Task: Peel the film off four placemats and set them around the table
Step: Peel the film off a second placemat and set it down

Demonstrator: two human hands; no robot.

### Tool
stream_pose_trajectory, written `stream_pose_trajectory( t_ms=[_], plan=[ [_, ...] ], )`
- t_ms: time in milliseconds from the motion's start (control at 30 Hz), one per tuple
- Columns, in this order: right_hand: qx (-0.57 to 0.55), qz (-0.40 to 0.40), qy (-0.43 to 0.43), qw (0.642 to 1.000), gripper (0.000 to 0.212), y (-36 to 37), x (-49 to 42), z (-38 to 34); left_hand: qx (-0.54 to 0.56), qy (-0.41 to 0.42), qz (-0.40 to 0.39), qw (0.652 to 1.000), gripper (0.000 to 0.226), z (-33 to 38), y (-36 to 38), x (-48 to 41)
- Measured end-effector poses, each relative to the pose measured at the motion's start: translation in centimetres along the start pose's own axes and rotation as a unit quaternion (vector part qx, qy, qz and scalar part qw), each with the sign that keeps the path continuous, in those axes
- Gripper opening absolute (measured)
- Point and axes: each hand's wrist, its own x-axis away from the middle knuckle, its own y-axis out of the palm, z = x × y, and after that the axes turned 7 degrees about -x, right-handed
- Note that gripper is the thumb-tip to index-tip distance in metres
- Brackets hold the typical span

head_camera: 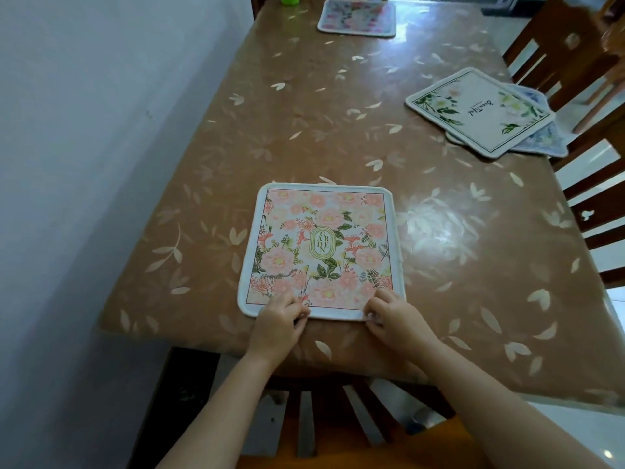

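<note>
Head view, looking down along a brown table (338,113) with a glossy leaf-print cover. A pink floral placemat (321,252), marked GARDEN at its centre, is laid flat close to the table's near edge.

Its near border is held in two places. The left hand (280,319) is curled over the border left of the middle. The right hand (392,316) is set at the near right corner, its fingers (372,314) drawn together in a pinch. Whether a film edge is caught in that pinch cannot be told, as the spot is small and glary.

The mat is judged light, thin and flexible, with a soft stitched rim. Any film on it is expected to be slippery and clingy, so it is best lifted at a corner while the mat is pressed down.

Further off, a green-and-white placemat (480,111) is stacked askew on a blue placemat (541,143) at the table's right side. A fourth placemat (356,16) lies at the far end.
</note>
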Motion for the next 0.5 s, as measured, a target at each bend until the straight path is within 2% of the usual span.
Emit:
stream_pose_trajectory(
  t_ms=[500],
  plan=[
    [-0.024, -0.026, 0.083, 0.996, 0.006, 0.3, 1.2, -0.2, 0.008, 0.022, -0.006, 1.000, 0.007, 0.3, 0.2, 0.0]
  ],
)
